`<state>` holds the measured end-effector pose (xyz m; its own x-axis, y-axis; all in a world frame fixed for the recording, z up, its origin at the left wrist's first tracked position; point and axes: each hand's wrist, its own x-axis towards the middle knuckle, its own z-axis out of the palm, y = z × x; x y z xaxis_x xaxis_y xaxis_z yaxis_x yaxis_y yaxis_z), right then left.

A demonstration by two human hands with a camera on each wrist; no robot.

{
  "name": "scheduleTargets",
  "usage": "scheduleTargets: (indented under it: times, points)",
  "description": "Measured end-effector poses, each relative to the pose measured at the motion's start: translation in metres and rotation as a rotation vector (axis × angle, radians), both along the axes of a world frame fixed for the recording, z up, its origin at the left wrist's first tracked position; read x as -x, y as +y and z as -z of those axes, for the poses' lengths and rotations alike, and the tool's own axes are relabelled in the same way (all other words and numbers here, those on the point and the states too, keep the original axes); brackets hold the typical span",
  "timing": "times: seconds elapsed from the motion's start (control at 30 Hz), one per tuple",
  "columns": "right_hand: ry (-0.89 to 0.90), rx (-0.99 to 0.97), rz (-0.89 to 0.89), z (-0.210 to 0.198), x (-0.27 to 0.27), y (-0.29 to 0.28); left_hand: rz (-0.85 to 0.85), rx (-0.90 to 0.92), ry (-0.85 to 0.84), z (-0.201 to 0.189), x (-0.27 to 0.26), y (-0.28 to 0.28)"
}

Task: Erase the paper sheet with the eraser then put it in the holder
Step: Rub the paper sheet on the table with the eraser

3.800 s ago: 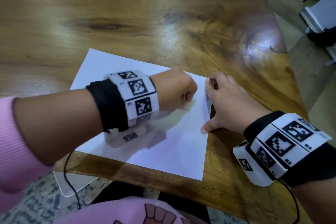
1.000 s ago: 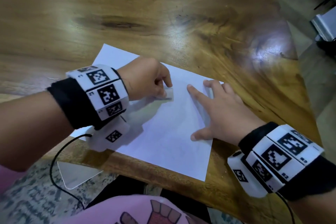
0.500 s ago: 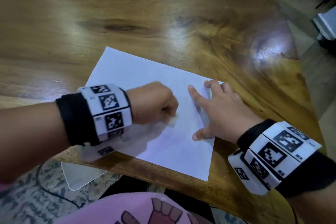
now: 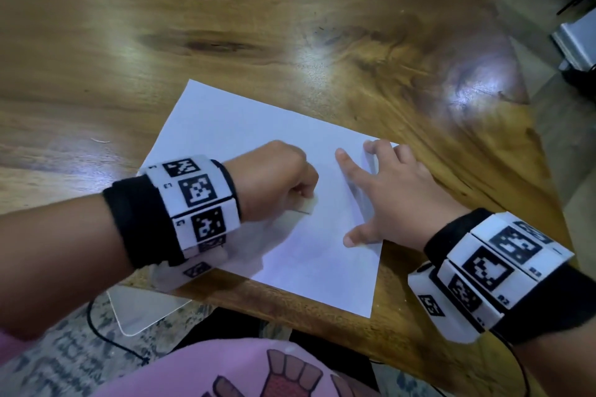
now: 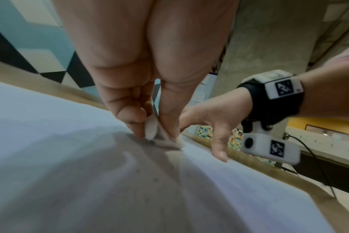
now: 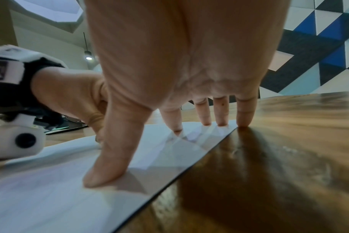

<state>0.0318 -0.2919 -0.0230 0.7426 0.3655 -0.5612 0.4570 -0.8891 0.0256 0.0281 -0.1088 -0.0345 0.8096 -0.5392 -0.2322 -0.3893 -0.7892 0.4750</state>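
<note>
1. Since half a second ago, the left hand (image 4: 277, 184) has been kept in nearly the same spot near the middle of the paper sheet (image 4: 225, 126), shifted only slightly, while the right hand (image 4: 396, 200) has stayed planted at the sheet's right edge.
2. A white eraser (image 4: 306, 205) is pinched between the curled fingers and thumb of the left hand, and its lower end is pressed against the paper.
3. From the left wrist view, the eraser (image 5: 159, 135) is seen squeezed between the fingertips (image 5: 133, 119), touching the sheet (image 5: 50, 126) directly below them.
4. The right hand is held flat and spread, fingers straight, with nothing gripped.
5. From the right wrist view, the thumb (image 6: 108, 170) and three fingertips are seen pressed onto the paper (image 6: 50, 197), while the outermost fingertip is set right at the sheet's edge, against the tabletop (image 6: 289, 149).
6. The white sheet is laid flat on the glossy wooden tabletop (image 4: 161, 26), close to its near edge and turned at a slant.
7. Black wristbands with white marker blocks (image 4: 200, 203) are worn on both wrists.
8. A pink garment (image 4: 225, 371) is seen at the bottom of the head view.
</note>
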Motion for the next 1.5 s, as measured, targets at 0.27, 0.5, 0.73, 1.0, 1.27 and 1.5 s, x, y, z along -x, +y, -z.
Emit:
scheduleTargets:
  times: [0.27, 0.5, 0.73, 1.0, 1.27, 1.5]
  points:
    - [0.006, -0.014, 0.012, 0.000, 0.000, -0.001, 0.120, 0.038, 0.198, 0.004, 0.036, 0.021]
    - [0.011, -0.022, 0.011, 0.000, 0.000, -0.002, -0.001, 0.094, 0.019, 0.002, 0.010, 0.013]
    - [0.010, -0.031, 0.015, 0.000, 0.000, -0.001, 0.009, 0.138, 0.154, 0.004, 0.035, 0.022]
    - [0.012, -0.031, 0.017, 0.000, 0.000, -0.003, 0.045, 0.096, 0.045, 0.002, 0.028, 0.027]
    - [0.014, -0.029, 0.018, 0.001, 0.001, -0.001, -0.064, 0.102, 0.019, 0.002, 0.014, 0.025]
    - [0.002, -0.025, 0.013, 0.001, 0.000, -0.002, 0.071, 0.080, 0.227, 0.000, 0.046, 0.034]
